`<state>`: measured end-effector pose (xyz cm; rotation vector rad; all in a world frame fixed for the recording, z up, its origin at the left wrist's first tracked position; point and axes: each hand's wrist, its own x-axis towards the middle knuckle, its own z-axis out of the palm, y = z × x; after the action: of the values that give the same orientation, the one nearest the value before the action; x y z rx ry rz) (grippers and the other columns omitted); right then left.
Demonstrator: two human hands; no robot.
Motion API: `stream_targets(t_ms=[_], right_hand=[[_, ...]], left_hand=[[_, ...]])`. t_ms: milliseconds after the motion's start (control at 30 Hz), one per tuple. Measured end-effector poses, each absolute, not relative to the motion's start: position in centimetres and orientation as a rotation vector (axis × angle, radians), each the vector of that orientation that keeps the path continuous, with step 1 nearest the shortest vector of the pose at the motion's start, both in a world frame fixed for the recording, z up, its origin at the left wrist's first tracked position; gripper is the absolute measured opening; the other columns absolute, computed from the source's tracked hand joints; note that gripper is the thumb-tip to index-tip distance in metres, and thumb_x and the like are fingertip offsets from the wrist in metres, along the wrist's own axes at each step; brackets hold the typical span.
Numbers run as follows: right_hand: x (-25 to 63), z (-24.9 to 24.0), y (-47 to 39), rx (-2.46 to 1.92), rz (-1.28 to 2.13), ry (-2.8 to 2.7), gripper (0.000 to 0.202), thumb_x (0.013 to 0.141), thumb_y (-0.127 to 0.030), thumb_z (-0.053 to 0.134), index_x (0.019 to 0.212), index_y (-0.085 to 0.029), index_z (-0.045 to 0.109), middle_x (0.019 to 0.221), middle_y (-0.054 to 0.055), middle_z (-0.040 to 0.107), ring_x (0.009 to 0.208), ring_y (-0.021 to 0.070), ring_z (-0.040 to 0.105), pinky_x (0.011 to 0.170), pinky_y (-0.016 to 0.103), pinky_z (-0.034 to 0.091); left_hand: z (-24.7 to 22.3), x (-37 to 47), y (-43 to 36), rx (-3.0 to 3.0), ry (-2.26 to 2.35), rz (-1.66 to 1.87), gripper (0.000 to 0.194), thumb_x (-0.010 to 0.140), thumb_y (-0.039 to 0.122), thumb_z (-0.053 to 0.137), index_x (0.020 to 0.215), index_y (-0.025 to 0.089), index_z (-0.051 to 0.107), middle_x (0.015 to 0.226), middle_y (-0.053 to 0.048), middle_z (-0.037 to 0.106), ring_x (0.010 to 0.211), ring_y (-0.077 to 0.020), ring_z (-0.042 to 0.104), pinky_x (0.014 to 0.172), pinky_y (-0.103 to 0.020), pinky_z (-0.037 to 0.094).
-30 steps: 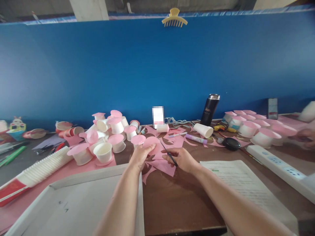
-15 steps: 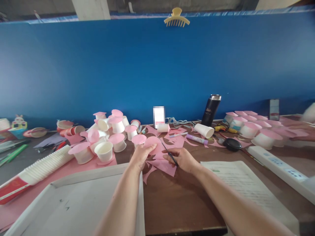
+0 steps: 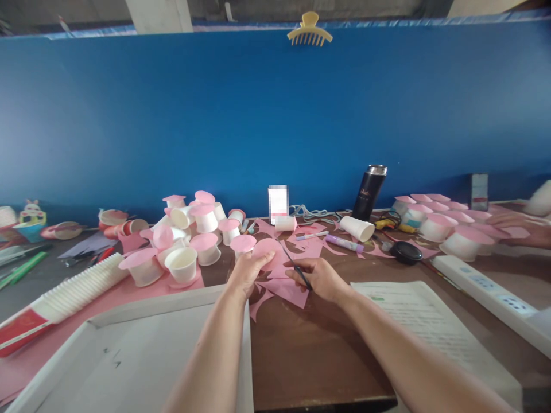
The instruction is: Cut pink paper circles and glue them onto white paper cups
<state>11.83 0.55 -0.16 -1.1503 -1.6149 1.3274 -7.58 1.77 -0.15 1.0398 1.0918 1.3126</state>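
Between the thumb and fingers of my left hand (image 3: 247, 272) is a piece of pink paper (image 3: 266, 252) with a rounded edge. My right hand (image 3: 319, 280) grips dark-handled scissors (image 3: 300, 272), whose blades point up and left beside the paper's right side. Cut pink scraps (image 3: 287, 291) lie beneath and between both hands. To the left of my left hand stand white paper cups (image 3: 181, 265), several topped with pink paper discs (image 3: 204, 242).
A white box lid (image 3: 163, 344) lies front left, near a sleeve of stacked cups (image 3: 86, 287). A black flask (image 3: 370, 192), glue stick (image 3: 344, 243), power strip (image 3: 491, 287) and printed sheet (image 3: 430, 321) are rightward. Another person's hand (image 3: 527, 228) reaches among pink-topped cups (image 3: 467, 241).
My hands stay almost still, with the scissors shifted very slightly beside the paper. At the far right, the other person's hand has moved a little left and up toward the cups.
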Motion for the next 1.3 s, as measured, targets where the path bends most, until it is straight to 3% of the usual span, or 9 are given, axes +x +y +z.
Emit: stream_targets(t_ms=[700,1000,1300], right_hand=[[11.93,0.07,0.48,-1.128,1.312,-1.655,0.06,0.069,-0.054,0.073,0.107,-0.008,0.07,0.053,-0.004,0.048,0.048,0.0087,0.043,0.05,0.025,0.037],[11.86,-0.25,0.65,-1.138,1.308,-1.636,0.057,0.07,-0.052,0.072,0.107,-0.008,0.07,0.054,-0.003,0.05,0.047,0.009,0.045,0.049,0.025,0.038],[11.92,-0.23,0.96,-1.182,1.291,-1.602,0.056,0.07,-0.051,0.073,0.107,-0.009,0.069,0.058,-0.002,0.054,0.049,0.0098,0.05,0.05,0.024,0.041]], left_hand=[[-0.28,-7.4,1.89,1.056,1.079,1.321,0.046,0.056,0.039,0.082,0.093,0.012,0.071,0.086,-0.01,0.072,0.075,-0.0227,0.066,0.062,-0.029,0.048],[-0.35,-7.44,2.01,1.029,1.094,1.32,0.045,0.054,0.039,0.083,0.087,0.012,0.069,0.077,-0.008,0.07,0.068,-0.0204,0.064,0.058,-0.028,0.046],[0.17,-7.12,1.99,0.927,1.188,1.342,0.043,0.057,0.04,0.082,0.085,0.011,0.066,0.076,-0.006,0.067,0.06,-0.0127,0.058,0.048,-0.022,0.036]])
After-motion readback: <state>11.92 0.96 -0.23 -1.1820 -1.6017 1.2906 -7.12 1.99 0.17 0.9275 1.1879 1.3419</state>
